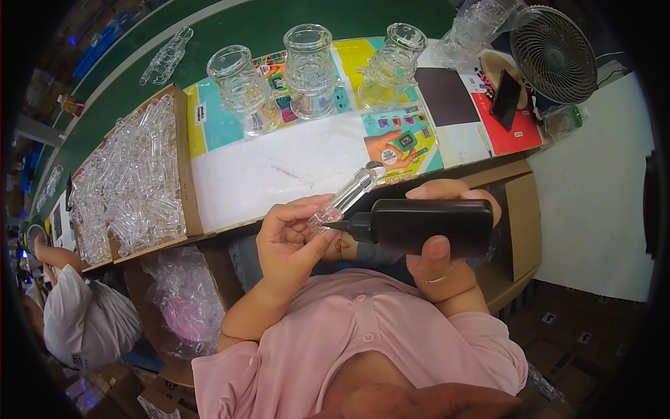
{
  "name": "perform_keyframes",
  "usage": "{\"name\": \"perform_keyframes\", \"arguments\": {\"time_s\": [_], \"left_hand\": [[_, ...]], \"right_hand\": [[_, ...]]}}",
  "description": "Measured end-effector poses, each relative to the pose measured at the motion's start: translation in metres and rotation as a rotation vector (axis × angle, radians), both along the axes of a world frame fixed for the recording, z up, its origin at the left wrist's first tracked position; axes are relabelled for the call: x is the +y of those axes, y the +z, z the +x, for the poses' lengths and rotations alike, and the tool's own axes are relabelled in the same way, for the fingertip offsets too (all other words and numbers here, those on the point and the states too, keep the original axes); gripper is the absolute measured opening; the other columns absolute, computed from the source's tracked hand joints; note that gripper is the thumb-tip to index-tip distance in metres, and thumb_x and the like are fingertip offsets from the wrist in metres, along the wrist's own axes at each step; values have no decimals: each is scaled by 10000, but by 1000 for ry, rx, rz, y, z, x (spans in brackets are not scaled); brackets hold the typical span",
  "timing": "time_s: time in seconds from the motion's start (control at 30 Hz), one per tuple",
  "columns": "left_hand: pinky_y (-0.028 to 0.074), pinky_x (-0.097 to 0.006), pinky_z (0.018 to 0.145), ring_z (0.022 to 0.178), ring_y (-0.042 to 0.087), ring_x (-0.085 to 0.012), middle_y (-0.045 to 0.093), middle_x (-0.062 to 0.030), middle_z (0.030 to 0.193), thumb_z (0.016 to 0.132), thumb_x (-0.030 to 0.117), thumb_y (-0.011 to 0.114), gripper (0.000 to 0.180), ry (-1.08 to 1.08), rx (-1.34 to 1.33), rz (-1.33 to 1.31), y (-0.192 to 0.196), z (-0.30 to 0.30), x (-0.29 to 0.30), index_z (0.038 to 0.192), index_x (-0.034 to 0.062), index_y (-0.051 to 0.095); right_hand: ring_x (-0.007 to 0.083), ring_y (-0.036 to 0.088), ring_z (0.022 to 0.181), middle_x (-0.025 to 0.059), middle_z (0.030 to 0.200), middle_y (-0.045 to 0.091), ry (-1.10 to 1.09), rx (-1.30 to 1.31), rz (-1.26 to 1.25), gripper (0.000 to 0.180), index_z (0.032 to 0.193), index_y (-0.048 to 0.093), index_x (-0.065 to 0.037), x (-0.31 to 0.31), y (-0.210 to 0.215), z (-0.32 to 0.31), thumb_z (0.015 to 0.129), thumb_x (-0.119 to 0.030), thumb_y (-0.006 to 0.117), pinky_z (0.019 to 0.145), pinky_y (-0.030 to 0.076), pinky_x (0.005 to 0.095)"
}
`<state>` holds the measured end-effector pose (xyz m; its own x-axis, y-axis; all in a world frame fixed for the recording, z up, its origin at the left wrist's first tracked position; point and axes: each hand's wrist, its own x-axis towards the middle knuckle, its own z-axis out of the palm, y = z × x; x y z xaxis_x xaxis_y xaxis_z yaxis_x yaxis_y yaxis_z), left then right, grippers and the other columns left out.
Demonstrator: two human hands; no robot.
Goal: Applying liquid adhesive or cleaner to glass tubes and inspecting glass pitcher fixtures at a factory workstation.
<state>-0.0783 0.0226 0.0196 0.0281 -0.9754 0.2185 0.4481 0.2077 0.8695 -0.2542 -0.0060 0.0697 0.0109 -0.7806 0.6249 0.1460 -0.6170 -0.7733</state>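
Observation:
My left hand (294, 236) pinches the lower end of a small clear tube-shaped part (347, 195), which tilts up to the right and has a rounded tip. Wrapped in my right hand (447, 260) is a black squeeze bottle (433, 225), lying on its side. Its pointed nozzle (340, 225) reaches left to the end of the clear part beside my left fingers; whether it touches cannot be made out. Beyond my hands stand three clear jar-like vessels (310, 73), upright on the printed sheets.
A cardboard tray (187, 167) heaped with clear small parts (136, 178) stands at left. At the far right are a black fan (553, 56), a dark phone (506, 96) and more clear vessels (469, 35). Open cartons (525, 223) flank me. Another person's sleeve (87, 314) shows at lower left.

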Motion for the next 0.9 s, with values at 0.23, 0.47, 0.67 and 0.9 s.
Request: {"name": "perform_keyframes", "arguments": {"time_s": [0.23,0.47,0.67,0.9], "left_hand": [[493,-295,847,999,572,-218,489,-246,1176,737,-160,578,323,7,8,20,4,-1,1,994,-16,445],[498,-285,832,1001,572,-213,497,-249,1172,738,-152,585,327,15,-38,9,3,1,2,1004,-14,452],[492,-277,825,1012,568,-220,503,-252,1166,736,-144,595,330,28,-81,-32,4,0,4,1006,-9,461],[467,-313,873,1026,563,-247,514,-263,1150,720,-81,662,349,44,-106,-6,5,2,8,1000,-1,471]], "right_hand": [[196,619,814,166,962,585,21,51,19,621,1137,175,-47,1,-1,-2,779,-240,644,771,468,245],[143,590,832,121,927,618,53,-44,108,585,1093,210,-26,2,5,4,782,-293,627,834,403,237],[146,584,825,131,920,602,-22,-48,183,544,1057,247,-12,1,4,2,801,-324,612,815,418,243],[163,580,831,144,915,598,-86,9,142,550,1073,231,-2,0,-1,-3,818,-322,598,808,436,268]]}}
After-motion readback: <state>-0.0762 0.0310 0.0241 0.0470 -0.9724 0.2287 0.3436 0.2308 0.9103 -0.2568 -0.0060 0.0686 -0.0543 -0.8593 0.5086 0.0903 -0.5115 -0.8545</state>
